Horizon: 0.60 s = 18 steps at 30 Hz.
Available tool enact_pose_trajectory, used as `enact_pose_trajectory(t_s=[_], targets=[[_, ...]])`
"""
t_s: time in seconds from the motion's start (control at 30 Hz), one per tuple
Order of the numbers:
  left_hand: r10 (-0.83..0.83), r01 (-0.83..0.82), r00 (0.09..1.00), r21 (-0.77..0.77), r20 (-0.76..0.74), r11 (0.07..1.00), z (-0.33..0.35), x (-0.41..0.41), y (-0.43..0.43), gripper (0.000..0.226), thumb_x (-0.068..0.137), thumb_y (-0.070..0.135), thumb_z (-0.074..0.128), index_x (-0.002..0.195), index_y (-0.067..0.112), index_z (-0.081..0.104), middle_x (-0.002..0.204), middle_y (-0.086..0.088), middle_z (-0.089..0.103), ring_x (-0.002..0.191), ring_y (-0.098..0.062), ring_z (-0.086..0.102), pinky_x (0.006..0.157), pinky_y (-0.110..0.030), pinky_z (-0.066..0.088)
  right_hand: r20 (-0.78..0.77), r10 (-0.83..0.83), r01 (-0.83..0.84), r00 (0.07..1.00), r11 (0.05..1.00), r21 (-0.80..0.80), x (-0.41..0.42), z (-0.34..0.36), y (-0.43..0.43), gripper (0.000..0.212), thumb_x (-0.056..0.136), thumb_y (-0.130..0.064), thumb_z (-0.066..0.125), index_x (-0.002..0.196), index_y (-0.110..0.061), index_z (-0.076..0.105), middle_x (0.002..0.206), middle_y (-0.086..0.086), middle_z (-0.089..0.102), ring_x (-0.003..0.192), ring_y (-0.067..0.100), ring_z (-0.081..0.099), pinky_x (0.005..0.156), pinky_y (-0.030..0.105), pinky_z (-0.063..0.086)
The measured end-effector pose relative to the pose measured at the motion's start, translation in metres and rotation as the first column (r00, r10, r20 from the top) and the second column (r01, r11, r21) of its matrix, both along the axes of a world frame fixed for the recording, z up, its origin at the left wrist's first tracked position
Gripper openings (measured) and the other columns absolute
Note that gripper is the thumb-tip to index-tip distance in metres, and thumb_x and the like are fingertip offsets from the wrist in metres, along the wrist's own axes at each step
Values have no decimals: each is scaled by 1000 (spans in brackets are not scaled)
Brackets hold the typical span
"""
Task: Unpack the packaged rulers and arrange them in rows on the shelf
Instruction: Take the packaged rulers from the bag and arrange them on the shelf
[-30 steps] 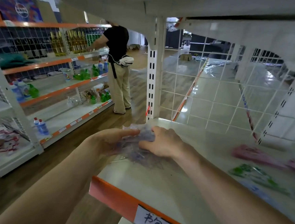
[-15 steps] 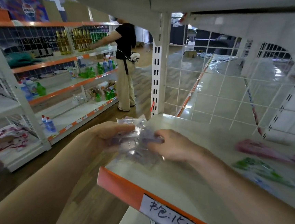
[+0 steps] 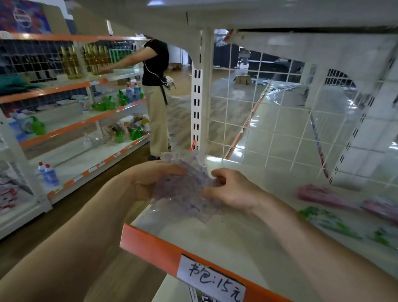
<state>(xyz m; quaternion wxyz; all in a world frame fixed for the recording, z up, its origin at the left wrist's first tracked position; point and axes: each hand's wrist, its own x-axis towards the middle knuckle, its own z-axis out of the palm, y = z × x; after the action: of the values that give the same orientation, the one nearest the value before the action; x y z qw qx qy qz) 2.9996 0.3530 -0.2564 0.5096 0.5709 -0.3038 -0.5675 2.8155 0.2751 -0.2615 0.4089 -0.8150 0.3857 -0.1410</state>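
Gripping: left hand (image 3: pixel 149 182) and right hand (image 3: pixel 235 192), fingers curled, pinch the clear ruler packet (image 3: pixel 184 193) above the shelf's (image 3: pixel 209 245) 9 o'clock corner.
Laid out: pink rulers (image 3: pixel 328 198), green rulers (image 3: pixel 324 218) at 3 o'clock.
Risk: film tearing suddenly could spill rulers off the edge.

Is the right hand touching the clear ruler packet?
Touching. The head view shows the right hand pinching the edge of the clear ruler packet.
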Motion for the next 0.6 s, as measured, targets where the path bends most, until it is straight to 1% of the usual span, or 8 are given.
enact_pose_trajectory(t_s=[0.1,0.17,0.2,0.27,0.37,0.43,0.53,0.6], targets=[[-59,59,998,-13,-16,998,-3,4,-14,30,70,10,68,100,5,68,99,-16,73,83,-23,72,71,-32,59,59,-97,97,994,995,-10,1,-7,-1,61,79,-24,74,131,-2,50,131,12,55,117,24,54,90,29,46],[-121,121,993,7,-4,993,-3,3,-24,19,76,9,66,92,5,73,94,-16,73,78,-23,73,66,-32,60,121,-186,190,975,981,-28,-1,-12,1,68,78,-24,75,137,-10,46,137,7,50,122,18,50,86,17,38],[-150,150,989,21,-6,989,-2,1,-28,14,80,8,63,84,5,76,91,-16,73,74,-23,73,64,-32,60,163,-229,235,960,972,-21,-3,-15,1,70,78,-24,75,139,-14,43,134,5,50,120,16,50,84,14,35],[-148,150,988,51,-34,987,-3,-1,-32,24,87,7,57,74,4,77,83,-16,73,66,-23,72,58,-32,60,256,-295,299,921,954,25,-5,-17,2,69,77,-21,75,138,-19,43,118,0,54,105,11,54,74,10,38],[-63,66,995,35,-79,997,-6,-13,-30,16,83,12,62,89,2,72,82,-15,72,64,-25,69,54,-32,58,406,-379,359,831,924,128,-13,-20,0,62,76,-17,76,131,-21,49,105,-4,58,91,8,57,68,5,41],[-2,5,993,22,-120,1000,-10,-26,-29,30,75,17,66,101,2,68,85,-15,69,67,-26,65,59,-34,54,478,-420,362,771,907,215,-22,-20,-4,58,76,-14,76,130,-19,52,98,-5,60,82,7,59,64,11,46],[75,-74,971,14,-228,997,-14,-49,-27,17,82,15,62,91,6,73,83,-14,72,64,-23,68,58,-31,57,558,-426,345,712,905,250,-35,-17,-14,47,78,-14,75,122,-19,58,90,-9,64,72,-3,61,59,8,45],[82,-87,956,-5,-282,996,-15,-59,-27,22,78,19,64,91,7,76,97,-15,72,75,-24,68,67,-33,57,594,-429,375,681,901,221,-39,-15,-18,38,78,-14,75,114,-19,62,87,-10,66,66,-11,60,60,5,44]])
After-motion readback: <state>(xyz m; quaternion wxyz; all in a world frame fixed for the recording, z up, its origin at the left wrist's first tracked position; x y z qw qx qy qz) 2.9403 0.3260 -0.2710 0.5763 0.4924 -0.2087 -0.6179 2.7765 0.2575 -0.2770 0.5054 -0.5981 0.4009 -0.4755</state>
